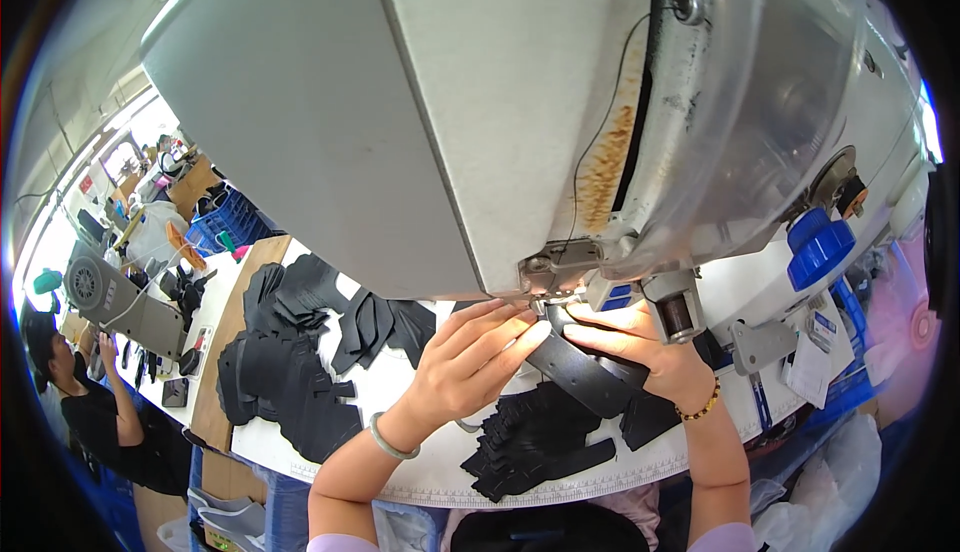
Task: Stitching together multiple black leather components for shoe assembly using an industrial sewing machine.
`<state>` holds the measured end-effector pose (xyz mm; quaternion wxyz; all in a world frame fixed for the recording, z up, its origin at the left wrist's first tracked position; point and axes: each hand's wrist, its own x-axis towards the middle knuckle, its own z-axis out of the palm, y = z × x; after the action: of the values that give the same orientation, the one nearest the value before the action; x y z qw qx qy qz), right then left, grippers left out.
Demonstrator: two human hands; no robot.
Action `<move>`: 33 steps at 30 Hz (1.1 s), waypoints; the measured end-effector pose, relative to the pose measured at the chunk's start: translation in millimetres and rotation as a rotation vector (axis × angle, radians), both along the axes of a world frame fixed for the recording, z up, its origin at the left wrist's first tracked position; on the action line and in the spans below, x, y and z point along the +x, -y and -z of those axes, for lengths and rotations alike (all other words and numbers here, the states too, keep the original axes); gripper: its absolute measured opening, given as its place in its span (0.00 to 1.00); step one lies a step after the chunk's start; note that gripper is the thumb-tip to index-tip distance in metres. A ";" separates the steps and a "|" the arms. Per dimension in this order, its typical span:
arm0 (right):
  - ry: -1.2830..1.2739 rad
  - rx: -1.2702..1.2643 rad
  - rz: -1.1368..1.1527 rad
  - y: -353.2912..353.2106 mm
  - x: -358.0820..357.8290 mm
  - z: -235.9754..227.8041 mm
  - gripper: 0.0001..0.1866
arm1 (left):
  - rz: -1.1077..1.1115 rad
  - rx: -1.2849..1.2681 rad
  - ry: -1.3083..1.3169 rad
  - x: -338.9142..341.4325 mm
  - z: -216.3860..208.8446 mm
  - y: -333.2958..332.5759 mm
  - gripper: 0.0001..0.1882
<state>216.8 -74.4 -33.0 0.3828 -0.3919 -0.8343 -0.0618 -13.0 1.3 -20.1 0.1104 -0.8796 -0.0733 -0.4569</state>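
A curved black leather-like strip [578, 376] with small holes lies under the head of a sewing machine [560, 264], its lower part hanging toward me. My left hand [478, 357] has its fingers close together at the strip's upper left end, pinching its edge beside the presser foot. On the other side, my right hand [645, 347] grips the strip from the right, with black material between its fingers. The needle point is mostly hidden by my fingers and the machine head. Just below the strip lies a pile of black cut pieces [535, 442] on the white table [430, 487].
More black pieces [285, 382] are heaped at the left. A blue knob [820, 249] juts from the machine's right side, and blue-handled tweezers [760, 402] lie at the right. Beyond a wooden edge [222, 352], a person [110, 417] sits near another machine [120, 297].
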 end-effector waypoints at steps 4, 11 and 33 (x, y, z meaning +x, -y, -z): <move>0.021 -0.008 0.030 1.3 -1.9 -1.5 0.20 | 0.002 -0.024 -0.004 -0.1 -2.7 1.1 0.16; 0.038 -0.013 0.015 -1.3 2.9 2.0 0.21 | -0.014 -0.032 -0.019 -0.2 -3.7 1.4 0.15; -0.095 -0.025 -0.018 -1.1 -1.1 -0.2 0.19 | -0.003 -0.089 0.035 3.9 -2.7 3.1 0.18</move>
<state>215.6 -73.3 -32.8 0.4177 -0.3915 -0.8194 -0.0292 -9.1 -1.8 -17.4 0.0704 -0.8755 -0.0968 -0.4682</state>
